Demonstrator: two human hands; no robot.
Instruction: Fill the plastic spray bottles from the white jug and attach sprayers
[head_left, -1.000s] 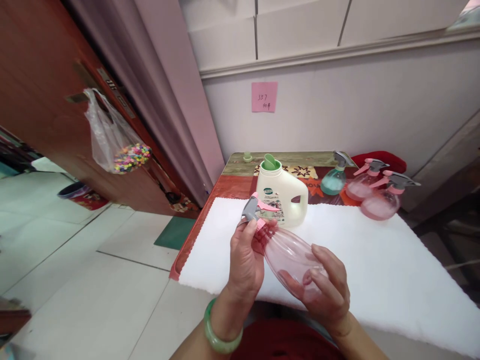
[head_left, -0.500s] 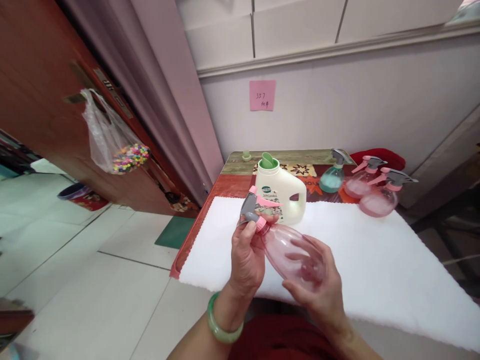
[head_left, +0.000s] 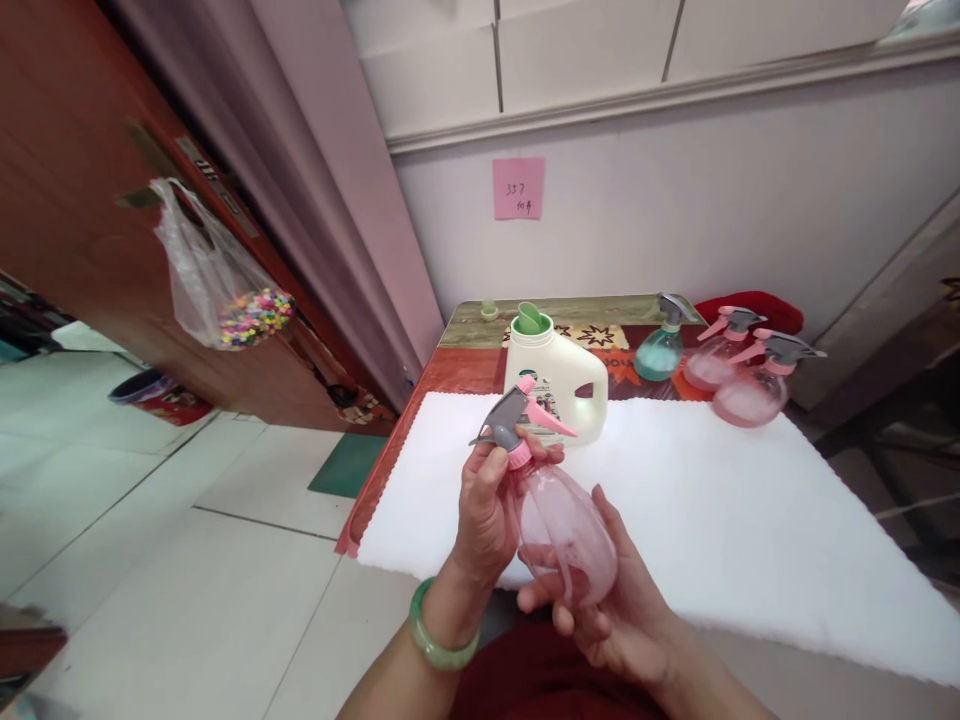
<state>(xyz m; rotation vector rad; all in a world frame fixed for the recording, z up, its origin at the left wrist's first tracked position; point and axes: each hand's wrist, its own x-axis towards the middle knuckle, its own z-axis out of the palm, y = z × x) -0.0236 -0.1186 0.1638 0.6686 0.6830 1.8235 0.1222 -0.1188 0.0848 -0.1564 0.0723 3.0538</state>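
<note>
A clear pink spray bottle [head_left: 562,515] with a grey and pink trigger head is held tilted above the near edge of the white mat [head_left: 720,500]. My left hand [head_left: 487,500], with a green bangle at the wrist, is closed around its neck just below the pink collar. Under the bottle's base, my right hand [head_left: 607,600] cups it with the fingers curled beneath. Just behind stands a cream jug [head_left: 562,370] with a side handle, a green spout in its open mouth, and a label partly hidden by the trigger head.
At the table's back right stand a teal spray bottle [head_left: 660,350] and two pink spray bottles [head_left: 750,395], beside a red object [head_left: 757,308]. A small green cap [head_left: 489,310] lies at the back left. A plastic bag of colourful pieces [head_left: 255,318] hangs from the door handle.
The spray bottle has turned more upright, its base swinging down and left. My right hand has shifted from the bottle's side to beneath its base. The left hand keeps hold of the neck.
</note>
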